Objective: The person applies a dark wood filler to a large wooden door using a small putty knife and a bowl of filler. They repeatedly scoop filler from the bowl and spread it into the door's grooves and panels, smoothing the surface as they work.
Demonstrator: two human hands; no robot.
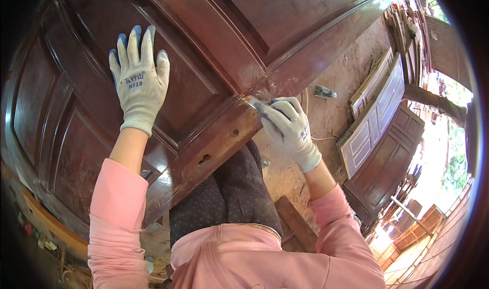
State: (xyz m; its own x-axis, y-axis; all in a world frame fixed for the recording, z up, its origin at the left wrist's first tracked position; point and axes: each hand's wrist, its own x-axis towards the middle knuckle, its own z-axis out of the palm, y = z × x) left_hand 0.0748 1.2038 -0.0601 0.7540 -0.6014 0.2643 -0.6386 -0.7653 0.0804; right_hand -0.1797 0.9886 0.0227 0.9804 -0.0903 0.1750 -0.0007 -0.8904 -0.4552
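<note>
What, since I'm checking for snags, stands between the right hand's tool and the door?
Nothing visible: the tool in the right hand appears to meet the door; the left hand is well aside.

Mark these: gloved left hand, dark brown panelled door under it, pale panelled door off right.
Gloved left hand [140, 74], head view: back of the glove.
Dark brown panelled door [184, 93], head view: panel right of that hand.
Pale panelled door [374, 120], head view: middle of its face.

door [191, 60]: dark red-brown | left glove [140, 83]: off-white, blue-tipped fingers [134, 49] | sleeves [117, 223]: pink | trousers [224, 197]: black, pale specks
</note>
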